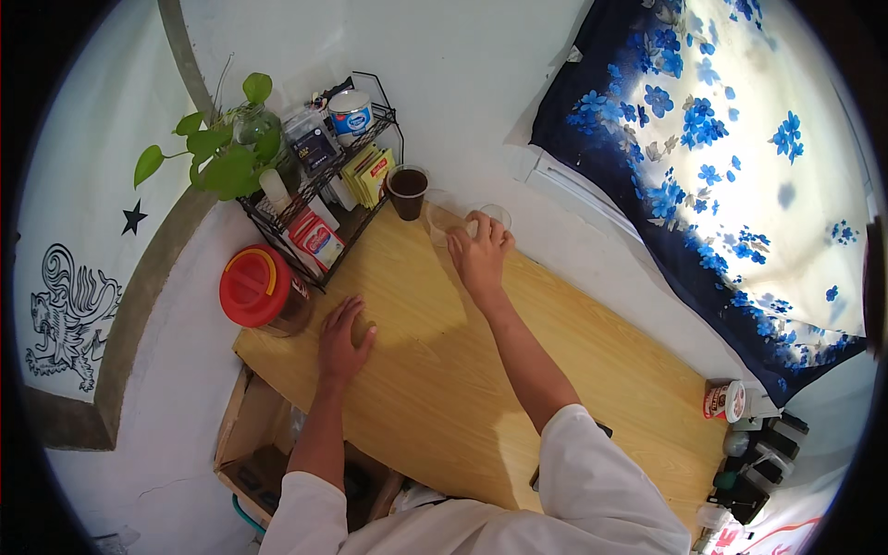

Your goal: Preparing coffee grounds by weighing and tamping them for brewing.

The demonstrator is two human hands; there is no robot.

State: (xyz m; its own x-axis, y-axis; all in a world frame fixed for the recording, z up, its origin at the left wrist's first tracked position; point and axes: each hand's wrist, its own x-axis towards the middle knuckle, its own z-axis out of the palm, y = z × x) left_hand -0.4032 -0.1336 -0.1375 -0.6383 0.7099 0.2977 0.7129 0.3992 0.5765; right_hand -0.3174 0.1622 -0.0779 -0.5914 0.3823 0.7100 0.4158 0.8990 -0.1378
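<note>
My left hand (343, 343) rests palm down on the wooden table (416, 388), thumb spread from the fingers, holding nothing. It is nearest to a clear jar with a red lid (255, 286). Across the table, by the wall, my right hand (480, 253) bends its fingers down at two clear round plastic pieces, seemingly cups. One clear cup (438, 220) is left of the thumb; the other clear piece (498, 214) is partly hidden behind the fingers. Whether the fingers grip either one, I cannot tell. A clear cup of dark contents (406, 193) stands further left.
A black wire rack (326, 177) holds sachets, packets and a can (350, 114), beside a potted plant (232, 149). A floral curtain (694, 152) hangs right. A tub (725, 401) stands at the far right end. An open cardboard box (253, 430) sits below the left edge.
</note>
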